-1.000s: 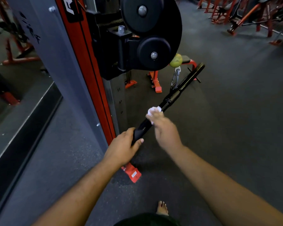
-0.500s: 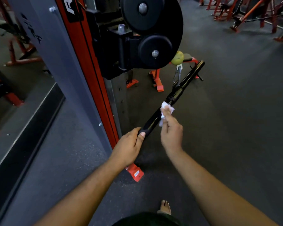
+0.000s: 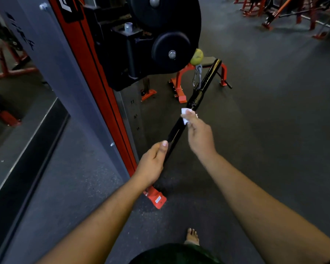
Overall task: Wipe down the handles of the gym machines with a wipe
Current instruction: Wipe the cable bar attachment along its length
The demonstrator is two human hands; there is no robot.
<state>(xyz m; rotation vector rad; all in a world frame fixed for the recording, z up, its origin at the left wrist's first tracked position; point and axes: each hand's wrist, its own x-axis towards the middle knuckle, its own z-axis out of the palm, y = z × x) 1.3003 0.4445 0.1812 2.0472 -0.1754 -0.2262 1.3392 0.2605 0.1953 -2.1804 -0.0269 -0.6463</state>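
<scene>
- Our left hand (image 3: 152, 164) grips the near end of the glossy black round bar (image 3: 196, 98).
- Our right hand (image 3: 199, 135) pinches a crumpled white wipe (image 3: 185, 114) against the bar's middle.

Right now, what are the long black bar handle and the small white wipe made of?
Long black bar handle: likely painted or coated metal, glossy, with bright highlights along it. Small white wipe: looks like thin paper or nonwoven cloth, matte, crumpled under the right hand's fingers.

Dark speckled rubber floor (image 3: 255, 130). On it: red machine foot (image 3: 156, 199), red-framed low bench (image 3: 208, 67), bare foot (image 3: 192, 236), more red frames (image 3: 293, 14) far right.
</scene>
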